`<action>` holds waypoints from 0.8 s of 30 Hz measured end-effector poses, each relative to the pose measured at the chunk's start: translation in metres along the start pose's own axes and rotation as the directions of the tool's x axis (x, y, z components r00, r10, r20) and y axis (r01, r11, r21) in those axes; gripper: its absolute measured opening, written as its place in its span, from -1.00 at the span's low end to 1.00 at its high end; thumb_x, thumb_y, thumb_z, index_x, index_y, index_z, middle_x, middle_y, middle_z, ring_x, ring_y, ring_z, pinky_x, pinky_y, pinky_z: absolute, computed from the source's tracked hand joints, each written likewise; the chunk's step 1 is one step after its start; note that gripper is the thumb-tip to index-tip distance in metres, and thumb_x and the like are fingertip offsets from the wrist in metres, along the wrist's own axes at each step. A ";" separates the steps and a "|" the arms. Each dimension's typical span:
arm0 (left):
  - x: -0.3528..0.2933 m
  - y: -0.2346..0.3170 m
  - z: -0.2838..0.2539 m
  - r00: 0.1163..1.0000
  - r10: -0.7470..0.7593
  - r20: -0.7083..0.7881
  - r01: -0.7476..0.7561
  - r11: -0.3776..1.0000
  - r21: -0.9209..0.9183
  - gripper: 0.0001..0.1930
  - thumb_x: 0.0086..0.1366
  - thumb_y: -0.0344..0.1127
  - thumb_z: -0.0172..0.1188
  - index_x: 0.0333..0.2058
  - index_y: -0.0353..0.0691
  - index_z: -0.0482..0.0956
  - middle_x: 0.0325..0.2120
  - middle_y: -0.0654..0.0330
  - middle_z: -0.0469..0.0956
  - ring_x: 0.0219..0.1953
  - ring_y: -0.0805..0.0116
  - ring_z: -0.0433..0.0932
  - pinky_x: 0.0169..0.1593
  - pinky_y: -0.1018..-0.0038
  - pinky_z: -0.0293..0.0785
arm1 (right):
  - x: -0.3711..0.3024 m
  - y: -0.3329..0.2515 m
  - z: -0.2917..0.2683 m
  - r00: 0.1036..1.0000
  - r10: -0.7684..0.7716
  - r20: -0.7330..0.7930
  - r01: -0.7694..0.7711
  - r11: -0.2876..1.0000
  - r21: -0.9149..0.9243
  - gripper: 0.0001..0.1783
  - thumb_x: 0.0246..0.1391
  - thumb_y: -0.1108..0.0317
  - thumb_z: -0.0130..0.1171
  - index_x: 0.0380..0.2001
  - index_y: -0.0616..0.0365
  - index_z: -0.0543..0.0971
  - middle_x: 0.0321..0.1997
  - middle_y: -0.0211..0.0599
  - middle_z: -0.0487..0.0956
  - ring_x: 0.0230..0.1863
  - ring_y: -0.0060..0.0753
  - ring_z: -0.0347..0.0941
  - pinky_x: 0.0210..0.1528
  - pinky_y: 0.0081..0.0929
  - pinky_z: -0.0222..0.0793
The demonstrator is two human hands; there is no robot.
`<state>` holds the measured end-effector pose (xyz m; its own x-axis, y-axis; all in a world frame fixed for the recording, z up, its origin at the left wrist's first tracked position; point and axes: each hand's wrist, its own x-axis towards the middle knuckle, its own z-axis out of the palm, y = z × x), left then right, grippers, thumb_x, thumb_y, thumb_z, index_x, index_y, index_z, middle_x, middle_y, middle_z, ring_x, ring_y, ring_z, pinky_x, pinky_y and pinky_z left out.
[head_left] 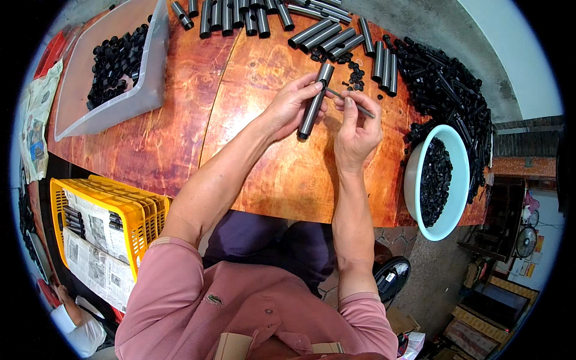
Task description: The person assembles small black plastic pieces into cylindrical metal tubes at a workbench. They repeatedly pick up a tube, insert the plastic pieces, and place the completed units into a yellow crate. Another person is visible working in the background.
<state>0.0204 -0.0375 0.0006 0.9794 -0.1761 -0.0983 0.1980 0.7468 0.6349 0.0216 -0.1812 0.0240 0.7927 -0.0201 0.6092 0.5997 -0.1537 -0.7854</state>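
Note:
My left hand (293,105) is closed around a shiny dark metal tube (312,111), held tilted above the wooden table. In my right hand (358,129) a thin dark rod (359,108) is pinched between thumb and fingers. The rod's far end meets the side of the tube near a hole in its upper part; how deep it reaches I cannot tell. Just beyond my hands lie small black round parts (356,77) in a loose cluster. More metal tubes (317,36) lie in a row behind them.
A translucent bin (153,90) with black rings stands at the left. At the right are a pale blue basin (459,180) of small black parts and a heap of black pieces (447,84). A yellow basket (135,210) lined with newspaper sits below the table's left edge.

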 end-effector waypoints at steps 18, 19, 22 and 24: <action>0.003 -0.004 -0.009 0.999 0.021 0.025 -0.021 1.000 0.020 -0.72 0.51 -0.17 0.02 -0.01 -0.27 0.41 -0.38 0.20 0.54 -0.48 0.53 0.56 -0.44 0.61 0.55 | 0.004 0.003 0.007 0.981 0.191 -0.024 -0.181 0.958 0.221 -0.90 0.33 0.51 0.04 -0.17 0.35 0.48 -0.21 -0.11 0.62 -0.29 -0.37 0.65 -0.20 -0.52 0.56; 0.003 -0.004 -0.010 1.000 0.021 0.019 -0.022 0.999 0.029 -0.72 0.51 -0.16 0.01 -0.02 -0.27 0.41 -0.39 0.20 0.54 -0.49 0.52 0.56 -0.44 0.61 0.55 | 0.005 0.003 0.007 0.981 0.192 -0.022 -0.184 0.960 0.211 -0.90 0.33 0.51 0.05 -0.17 0.35 0.47 -0.21 -0.11 0.63 -0.29 -0.37 0.65 -0.20 -0.52 0.56; 0.004 -0.005 -0.008 1.000 0.024 -0.006 -0.024 0.999 0.038 -0.72 0.52 -0.16 -0.02 -0.04 -0.27 0.42 -0.41 0.20 0.53 -0.50 0.52 0.55 -0.45 0.62 0.53 | 0.006 0.007 0.006 0.972 0.233 -0.031 -0.222 0.951 0.214 -0.89 0.33 0.49 0.06 -0.17 0.34 0.47 -0.22 -0.11 0.63 -0.29 -0.38 0.65 -0.21 -0.52 0.56; 0.004 -0.005 -0.006 0.999 0.022 -0.029 -0.021 1.000 0.022 -0.72 0.53 -0.16 -0.05 -0.04 -0.27 0.42 -0.40 0.19 0.54 -0.50 0.52 0.54 -0.46 0.61 0.52 | 0.007 0.009 0.006 0.966 0.254 -0.037 -0.238 0.939 0.248 -0.90 0.32 0.51 0.06 -0.17 0.35 0.48 -0.22 -0.10 0.63 -0.29 -0.39 0.65 -0.22 -0.52 0.55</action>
<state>0.0236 -0.0378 -0.0079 0.9842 -0.1415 -0.1064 0.1765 0.7362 0.6533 0.0331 -0.1769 0.0204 0.9145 -0.0955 0.3931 0.4020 0.1058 -0.9095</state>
